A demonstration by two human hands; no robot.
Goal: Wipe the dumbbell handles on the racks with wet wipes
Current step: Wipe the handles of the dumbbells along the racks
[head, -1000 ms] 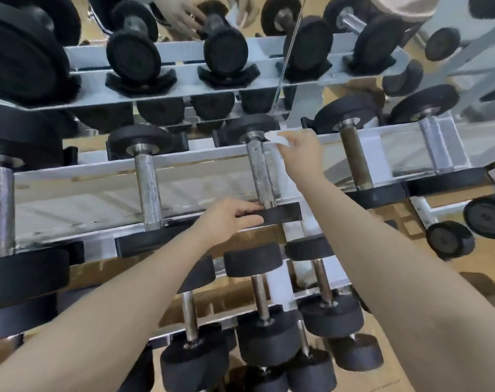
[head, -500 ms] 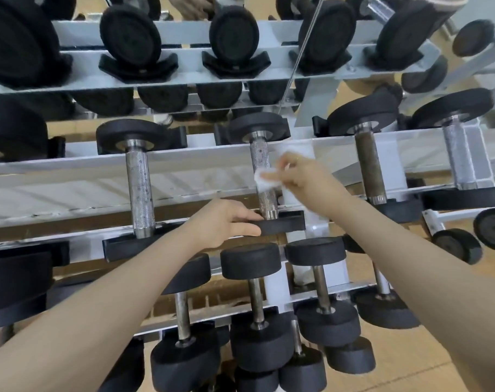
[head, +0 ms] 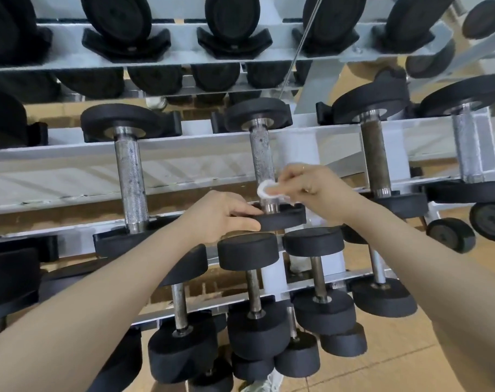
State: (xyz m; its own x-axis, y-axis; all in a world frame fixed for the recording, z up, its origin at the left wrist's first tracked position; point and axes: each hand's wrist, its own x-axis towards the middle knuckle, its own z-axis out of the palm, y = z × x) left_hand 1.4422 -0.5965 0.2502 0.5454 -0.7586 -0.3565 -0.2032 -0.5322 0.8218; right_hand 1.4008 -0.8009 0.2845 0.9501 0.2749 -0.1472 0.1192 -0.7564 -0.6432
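Note:
A dumbbell with a knurled steel handle [head: 261, 154] lies across the middle rack shelf [head: 70, 176], its near black head [head: 285, 217] toward me. My right hand [head: 311, 188] pinches a small white wet wipe [head: 266, 190] against the lower end of that handle. My left hand [head: 220, 213] grips the near head from the left, thumb on top and fingers underneath. Other steel handles lie to the left [head: 130, 176] and right [head: 376, 157] on the same shelf.
The top shelf [head: 184, 56] holds several large black dumbbells. Smaller dumbbells [head: 252, 290] hang on the bottom shelf just below my hands. Another handle [head: 467, 148] lies at far right. A wooden floor [head: 396, 363] shows at lower right.
My right hand has slid the wipe down the handle from its far end to its near end. My left hand stays on the near head. The view has shifted closer.

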